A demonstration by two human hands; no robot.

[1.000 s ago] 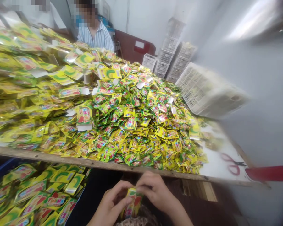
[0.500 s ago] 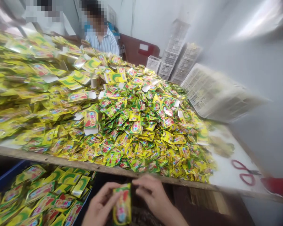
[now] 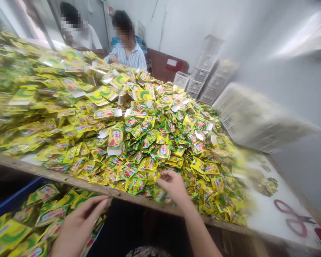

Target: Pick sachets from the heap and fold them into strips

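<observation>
My right hand [image 3: 173,187] reaches onto the near edge of a big heap of small shiny sachets [image 3: 133,184] in yellow and green. Its thumb and forefinger pinch a yellow sachet [image 3: 153,176] at the heap's front. Over a blue crate [image 3: 14,198] at lower left is my left hand [image 3: 79,223], fingers stretched out and nothing visible in them. Filled yellow-green cartons [image 3: 52,216] with fruit pictures lie in the crate, partly hidden by that hand. An open carton [image 3: 115,139] with a white flap lies on the heap.
The table's wooden edge [image 3: 117,192] runs between me and the heap. Red-handled scissors [image 3: 293,217] lie at right, near a tilted white plastic basket [image 3: 256,117]. Stacked crates [image 3: 200,80] stand behind. Two people [image 3: 127,53] sit across the table.
The carton that was between my hands is out of them. My left hand has moved left over the crate; my right has reached forward to the sachets. The view has shifted.
</observation>
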